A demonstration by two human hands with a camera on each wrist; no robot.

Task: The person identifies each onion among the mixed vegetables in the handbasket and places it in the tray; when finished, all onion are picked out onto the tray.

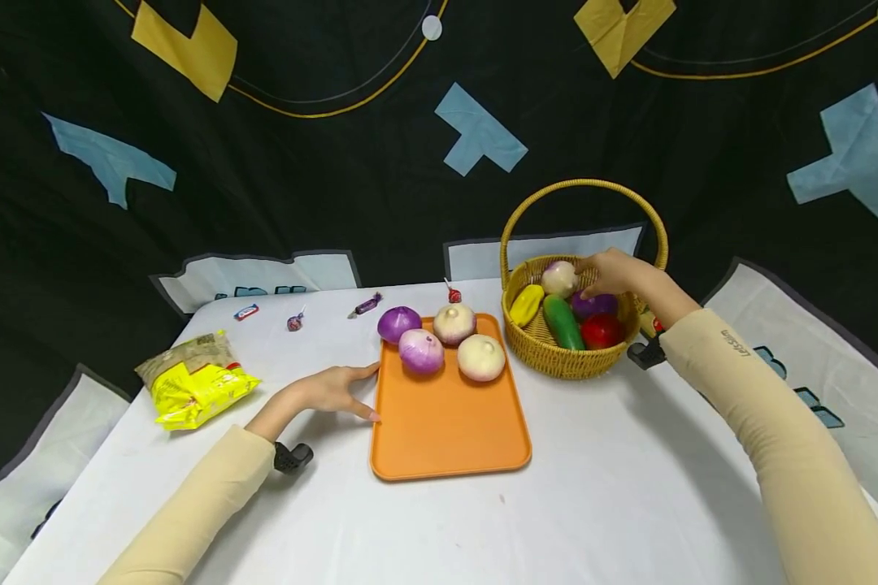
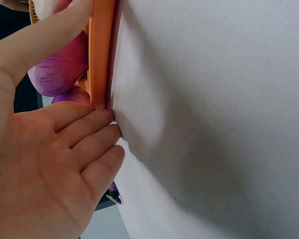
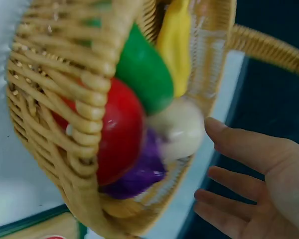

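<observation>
An orange tray (image 1: 446, 431) lies mid-table with several onions at its far end, among them a purple onion (image 1: 398, 323) and a white one (image 1: 481, 357). My left hand (image 1: 358, 394) rests flat on the cloth, straight fingers touching the tray's left rim (image 2: 100, 50); a purple onion (image 2: 60, 69) shows beyond my left hand (image 2: 65, 149). To the right stands a wicker basket (image 1: 556, 361) holding a cucumber (image 1: 563, 322), a tomato (image 1: 601, 331), a yellow vegetable (image 1: 527, 305), a purple one (image 1: 596, 305) and a white onion (image 1: 558, 279). My right hand (image 1: 603, 275) reaches over the rim beside that onion (image 3: 182, 127). Its fingers (image 3: 239, 149) are spread and grip nothing.
A yellow snack bag (image 1: 193, 380) lies at the table's left. Small wrapped candies (image 1: 367, 305) are scattered along the far edge. The basket's tall handle (image 1: 584, 185) arches above my right hand. A black patterned backdrop closes off the back.
</observation>
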